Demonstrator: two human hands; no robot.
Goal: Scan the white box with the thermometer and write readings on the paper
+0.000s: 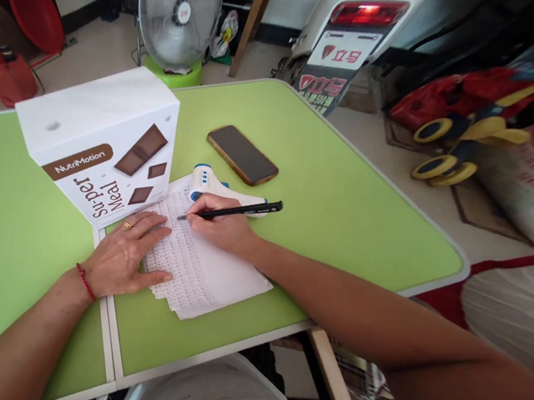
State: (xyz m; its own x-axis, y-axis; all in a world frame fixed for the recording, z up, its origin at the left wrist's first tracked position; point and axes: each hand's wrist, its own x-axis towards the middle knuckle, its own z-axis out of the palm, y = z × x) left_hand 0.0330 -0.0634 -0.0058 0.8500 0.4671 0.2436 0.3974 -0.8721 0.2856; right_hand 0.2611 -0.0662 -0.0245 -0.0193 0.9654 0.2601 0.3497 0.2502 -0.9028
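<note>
Several stacked sheets of paper [192, 269] lie on the green table, their left part covered with rows of small handwriting. My left hand [126, 254] rests flat on the left edge of the sheets, fingers apart, with a ring and a red wrist cord showing. A black pen [248, 209] is pinched in my right hand [221, 222], its tip at the upper middle of the writing. Just beyond that hand lies a white and blue infrared thermometer [210, 184], partly hidden by it. Behind the papers stands a white box [113, 154] printed with chocolate pieces.
A smartphone [242, 154] lies on the table, right of the box. The green folding table [349, 228] has a metal rim and a seam at the left. Beyond it are a fan [182, 14], a scooter [357, 24] and a yellow-wheeled toy [457, 149].
</note>
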